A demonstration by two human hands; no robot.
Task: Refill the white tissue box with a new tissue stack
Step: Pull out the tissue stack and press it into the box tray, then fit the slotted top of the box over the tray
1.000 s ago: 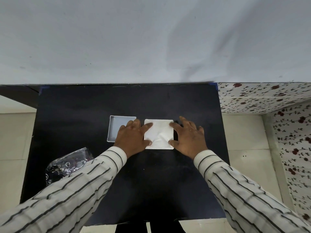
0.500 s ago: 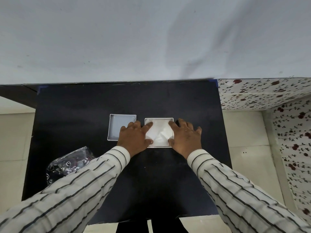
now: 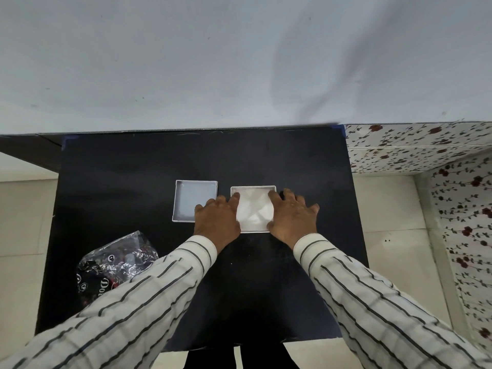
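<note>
The white tissue box [image 3: 253,186] sits open near the middle of the black table [image 3: 149,161]. A white tissue stack [image 3: 254,209] lies inside it, a little crumpled on top. My left hand [image 3: 217,221] lies flat against the box's left side, with a fingertip on the stack's left edge. My right hand [image 3: 292,217] lies flat at the box's right side, with its fingertips on the stack's right edge. Both hands have their fingers spread. The box's lid [image 3: 193,199] lies upside down just left of the box, partly under my left hand.
A crumpled clear and dark plastic wrapper [image 3: 114,262] lies at the table's front left, partly behind my left sleeve. A white wall rises behind the table. A flower-patterned surface [image 3: 415,147] stands to the right, and pale floor tiles show on both sides.
The tissue stack, held between both hands above the box a second ago, has gone down inside the box's rim. My hands have come in closer to its edges.
</note>
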